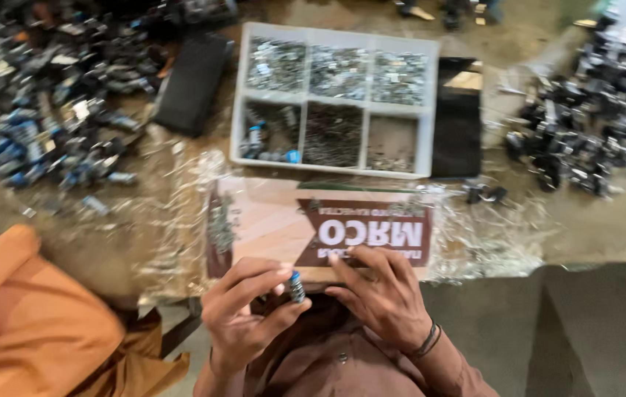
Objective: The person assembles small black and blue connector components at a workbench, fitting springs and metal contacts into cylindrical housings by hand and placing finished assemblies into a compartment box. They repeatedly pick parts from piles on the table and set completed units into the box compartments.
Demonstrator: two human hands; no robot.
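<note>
My left hand (243, 309) pinches a small cylindrical part with a blue end and a metal spring-like body (296, 285), close to my chest. My right hand (379, 290) is beside it, fingers curled toward the part, fingertips near its right side; whether it touches the part is blurred. Both hands hover over the near edge of a flat cardboard sheet (276, 220) with a dark red printed patch. A small heap of metal bits (220, 224) lies on the cardboard's left edge.
A white compartment tray (335, 103) of small metal pieces sits beyond the cardboard. Heaps of blue-and-black parts (48, 110) lie at left, dark parts (585, 140) at right. Crinkled clear plastic (489, 235) covers the floor. An orange-clad person (26, 323) sits at lower left.
</note>
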